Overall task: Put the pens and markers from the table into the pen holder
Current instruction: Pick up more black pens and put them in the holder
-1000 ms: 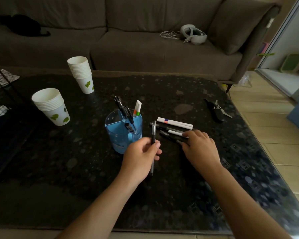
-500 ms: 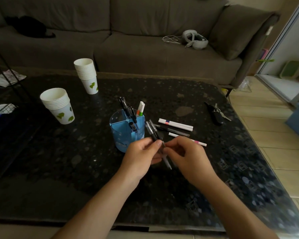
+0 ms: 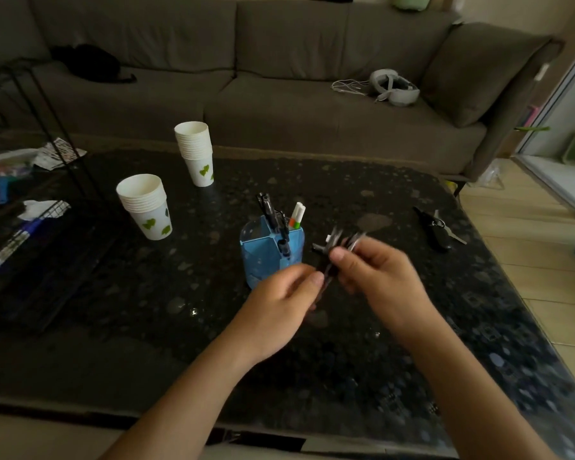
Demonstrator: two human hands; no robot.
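A blue pen holder (image 3: 263,257) stands mid-table with black pens (image 3: 273,214) and a white marker (image 3: 296,214) sticking out of it. Just right of it, both hands meet around a blurred bundle of dark pens (image 3: 337,245). My right hand (image 3: 375,277) grips the bundle from the right, thumb on top. My left hand (image 3: 279,310) pinches its lower end from the left. The pens that lay on the table behind my hands are hidden or no longer visible.
Two stacks of paper cups (image 3: 146,204) (image 3: 196,151) stand left of the holder. A key bunch (image 3: 437,227) lies at the right on the dark table (image 3: 146,310). A wire rack (image 3: 30,227) sits at the left. A sofa (image 3: 279,94) runs behind.
My right hand picked pens off the table and brought them to my left hand's pen; both hands now hold a bundle, raised slightly beside the holder. The view shifted.
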